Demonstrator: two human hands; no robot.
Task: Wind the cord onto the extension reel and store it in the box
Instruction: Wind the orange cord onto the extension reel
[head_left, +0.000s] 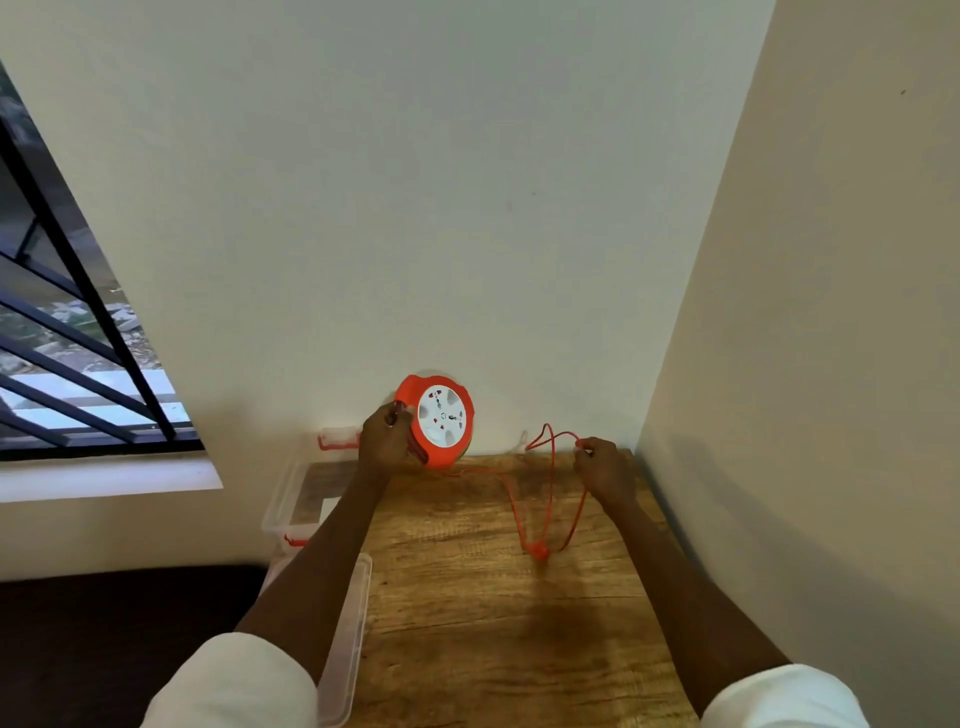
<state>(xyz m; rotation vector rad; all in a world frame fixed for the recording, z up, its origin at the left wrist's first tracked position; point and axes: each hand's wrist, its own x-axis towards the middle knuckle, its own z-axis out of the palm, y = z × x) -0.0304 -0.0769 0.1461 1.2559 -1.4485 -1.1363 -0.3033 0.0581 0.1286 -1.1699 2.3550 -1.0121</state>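
Note:
An orange extension reel (437, 420) with a white socket face is held upright above the far edge of the wooden table (467, 597). My left hand (384, 439) grips its left rim. An orange cord (550, 493) runs from the reel's underside across the table in loose loops, and its plug (539, 552) lies on the wood. My right hand (602, 467) pinches a raised loop of the cord near the right wall. A clear plastic box (291, 499) with orange latches sits open at the table's left side.
A clear lid (350, 639) leans along the table's left edge below the box. Walls close in behind and on the right. A barred window (78, 364) is at the left, with a dark surface (104, 639) below it.

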